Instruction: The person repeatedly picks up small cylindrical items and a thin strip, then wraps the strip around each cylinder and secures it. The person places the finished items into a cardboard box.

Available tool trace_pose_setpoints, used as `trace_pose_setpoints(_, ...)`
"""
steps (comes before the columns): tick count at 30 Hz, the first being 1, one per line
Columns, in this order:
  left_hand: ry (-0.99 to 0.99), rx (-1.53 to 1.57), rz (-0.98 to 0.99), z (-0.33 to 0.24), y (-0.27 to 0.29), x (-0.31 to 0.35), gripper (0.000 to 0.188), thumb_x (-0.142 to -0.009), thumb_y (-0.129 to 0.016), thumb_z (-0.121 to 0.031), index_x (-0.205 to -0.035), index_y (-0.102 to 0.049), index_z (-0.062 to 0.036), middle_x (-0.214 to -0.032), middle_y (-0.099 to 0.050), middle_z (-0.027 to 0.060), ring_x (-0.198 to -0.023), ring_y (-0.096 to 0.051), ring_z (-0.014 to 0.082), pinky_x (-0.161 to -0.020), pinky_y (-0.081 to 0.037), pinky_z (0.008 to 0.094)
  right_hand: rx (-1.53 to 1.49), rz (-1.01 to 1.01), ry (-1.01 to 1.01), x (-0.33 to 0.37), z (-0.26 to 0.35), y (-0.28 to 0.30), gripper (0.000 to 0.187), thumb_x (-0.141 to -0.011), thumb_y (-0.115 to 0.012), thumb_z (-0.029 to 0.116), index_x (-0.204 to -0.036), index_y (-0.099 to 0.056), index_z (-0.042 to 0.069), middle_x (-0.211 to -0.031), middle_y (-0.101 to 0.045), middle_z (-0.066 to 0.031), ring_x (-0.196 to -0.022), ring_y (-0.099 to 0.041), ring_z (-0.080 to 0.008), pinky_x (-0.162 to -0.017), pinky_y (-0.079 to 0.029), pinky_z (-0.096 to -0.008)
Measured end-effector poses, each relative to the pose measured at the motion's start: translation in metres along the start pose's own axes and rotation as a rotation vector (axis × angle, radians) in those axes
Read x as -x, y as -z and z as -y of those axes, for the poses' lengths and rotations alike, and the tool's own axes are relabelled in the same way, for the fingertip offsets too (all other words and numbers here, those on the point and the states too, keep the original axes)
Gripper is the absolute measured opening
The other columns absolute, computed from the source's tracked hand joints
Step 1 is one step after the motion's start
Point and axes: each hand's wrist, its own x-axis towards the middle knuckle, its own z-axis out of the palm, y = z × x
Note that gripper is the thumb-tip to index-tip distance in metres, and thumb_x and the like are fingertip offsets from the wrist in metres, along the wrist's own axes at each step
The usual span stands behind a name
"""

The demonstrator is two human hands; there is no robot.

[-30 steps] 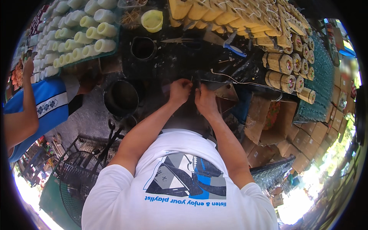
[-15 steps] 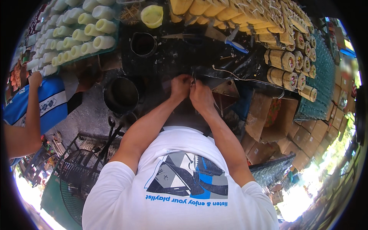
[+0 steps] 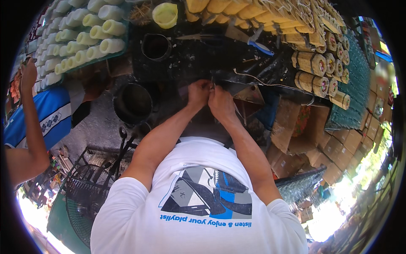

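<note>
My left hand point(image 3: 198, 94) and my right hand point(image 3: 221, 103) meet at the near edge of the dark worktable point(image 3: 190, 70). Fingers on both sides are drawn into a pinch, the fingertips almost touching. A thin dark piece stands up between them, too small to name. Beside my right wrist a thin pale strand point(image 3: 238, 111) slants down; I cannot tell whether that hand grips it. A blue-handled knife point(image 3: 260, 48) lies farther back on the table, to the right. Loose pale cord point(image 3: 253, 78) runs along the table edge to the right.
Bamboo tubes point(image 3: 311, 63) are stacked at back right, white cups point(image 3: 99, 31) at back left. A yellowish bowl point(image 3: 165, 15) and a dark pot point(image 3: 144, 47) stand on the table. A larger pot point(image 3: 116, 103), a fan point(image 3: 86, 194) and a co-worker point(image 3: 34, 127) are left; an open carton point(image 3: 279, 137) is right.
My hands stay in nearly the same place, still pinched together. The co-worker's arm at the left has lifted, its hand now higher beside the white cups.
</note>
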Motion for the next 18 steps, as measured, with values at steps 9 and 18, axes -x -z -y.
trace_pose_setpoints(9,-0.124,0.015,-0.047,0.006,-0.005,0.002,0.019,-0.089,-0.074,-0.018,-0.1,-0.08,-0.0039,-0.088,-0.076,0.0196,-0.08,-0.076,0.0279,-0.074,-0.057,0.038,0.122,0.011,-0.018,-0.005,-0.004,-0.014,0.027,-0.101,-0.053,0.019,-0.092,-0.064,-0.004,-0.083,-0.069,-0.0323,-0.08,-0.069,-0.0517,-0.074,-0.055,-0.057)
trace_pose_setpoints(18,-0.135,0.027,-0.023,0.009,0.0,0.004,0.021,-0.09,-0.073,-0.019,-0.105,-0.078,-0.0045,-0.091,-0.076,0.018,-0.082,-0.073,0.0261,-0.078,-0.055,0.0371,0.086,-0.011,0.039,-0.009,-0.004,-0.008,0.026,-0.099,-0.055,0.018,-0.091,-0.064,-0.005,-0.078,-0.068,-0.0316,-0.08,-0.069,-0.05,-0.073,-0.056,-0.0575)
